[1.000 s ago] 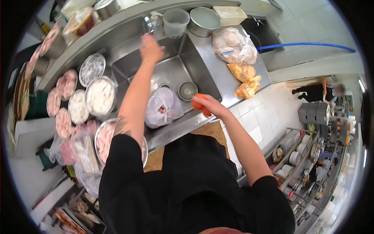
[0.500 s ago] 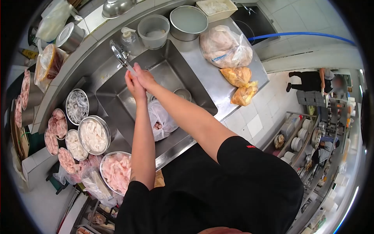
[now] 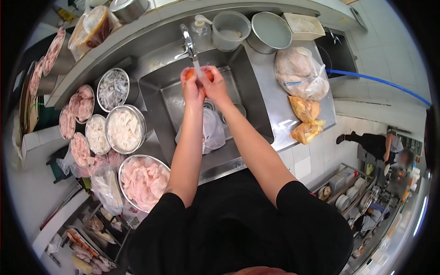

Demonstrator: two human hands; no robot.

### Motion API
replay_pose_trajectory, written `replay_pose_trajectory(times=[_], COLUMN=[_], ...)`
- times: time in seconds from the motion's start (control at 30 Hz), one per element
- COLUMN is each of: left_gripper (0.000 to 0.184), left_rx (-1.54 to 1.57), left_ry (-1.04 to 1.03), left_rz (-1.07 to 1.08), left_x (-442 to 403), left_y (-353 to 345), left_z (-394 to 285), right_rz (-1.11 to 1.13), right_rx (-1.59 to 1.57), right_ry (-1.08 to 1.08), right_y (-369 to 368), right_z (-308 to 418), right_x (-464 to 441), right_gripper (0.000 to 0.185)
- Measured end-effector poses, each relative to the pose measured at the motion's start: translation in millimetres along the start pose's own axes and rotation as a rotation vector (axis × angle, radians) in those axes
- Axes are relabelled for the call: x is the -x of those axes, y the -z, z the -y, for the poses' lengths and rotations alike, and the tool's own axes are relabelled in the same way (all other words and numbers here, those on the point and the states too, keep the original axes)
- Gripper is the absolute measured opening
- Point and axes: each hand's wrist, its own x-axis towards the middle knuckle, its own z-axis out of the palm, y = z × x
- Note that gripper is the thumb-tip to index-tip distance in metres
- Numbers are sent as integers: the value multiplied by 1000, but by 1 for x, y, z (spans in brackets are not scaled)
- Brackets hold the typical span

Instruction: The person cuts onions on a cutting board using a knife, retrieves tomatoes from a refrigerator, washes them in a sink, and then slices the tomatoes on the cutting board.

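Both of my hands are cupped together under the running tap (image 3: 188, 42), over the steel sink (image 3: 247, 105). My left hand (image 3: 192, 89) and my right hand (image 3: 217, 88) curl around an orange-red thing (image 3: 209, 75). Its edges show between and beyond my fingers, but its kind is hidden. Water falls from the spout onto it and my palms. Below my wrists, a whitish plastic bag (image 3: 213, 133) lies in the sink, beside a small round metal dish (image 3: 238, 111).
Left of the sink stand steel bowls of pale strips (image 3: 124, 129), grey strips (image 3: 112, 89) and pink meat (image 3: 144, 182). A clear tub (image 3: 231, 31) and a pump bottle (image 3: 200, 34) line the back. Bagged meat (image 3: 300, 75) and yellow bags (image 3: 306, 120) lie right. A person (image 3: 373, 144) stands far right.
My view has swung, so the sink sits further right in the picture. My hands were pressed together under the water; now they are cupped, and an orange-red thing shows in them.
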Motion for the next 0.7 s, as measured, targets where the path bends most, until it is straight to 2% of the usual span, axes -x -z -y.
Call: replay_pose_trajectory(times=[0.03, 0.1, 0.13, 0.17, 0.23, 0.27, 0.3, 0.37, 0.4, 0.43, 0.5, 0.53, 0.6, 0.63, 0.7], left_gripper=[17, 22, 37, 37, 42, 41, 41, 44, 42, 42, 40, 40, 39, 39, 37], left_rx=[3, 38, -201, -198, -62, -38, -33, -695, -1048, -1045, -1913, -1913, -1845, -1845, -755], left_ry=[-13, 249, 223, 212, 308, 309, 306, -15, -105, -102, -14, -14, 164, 165, 174], left_rz=[-12, 16, -50, -56, -71, 54, 51, 223, 275, 280, 405, 413, 505, 507, 208], left_x=[-16, -48, -38, -30, -23, -28, -32, -23, -26, -30, -40, -46, -57, -47, -23], left_y=[15, 47, 46, 39, 25, 32, 35, 10, 3, -10, -32, -28, -17, -14, -5], left_z=[8, 18, 12, 6, -3, 0, 9, 15, 4, -4, -14, -12, -2, 0, -3], right_rz=[16, 91, 151, 164, 70, 99, 105, -6, -106, -110, -180, -97, -67, -28, 10], right_rx=[-7, 12, -117, -120, -338, -55, -52, -55, -216, -213, -321, -250, -311, -374, -450], right_ry=[-3, -418, -666, -665, -592, -395, -395, -441, -552, -551, -707, -730, -723, -721, -762], right_y=[-1, -5, -6, -8, -8, -7, -3, 6, 13, 19, 28, 32, 29, 28, 33], right_z=[4, 10, 20, 28, 38, 26, 15, 30, 43, 43, 38, 40, 49, 52, 45], right_x=[-3, -15, -23, -25, -28, -28, -26, -15, -10, -5, 4, 6, 4, 4, -3], right_gripper=[36, 29, 20, 20, 13, 9, 9, 11, 17, 17, 22, 30, 28, 27, 27])
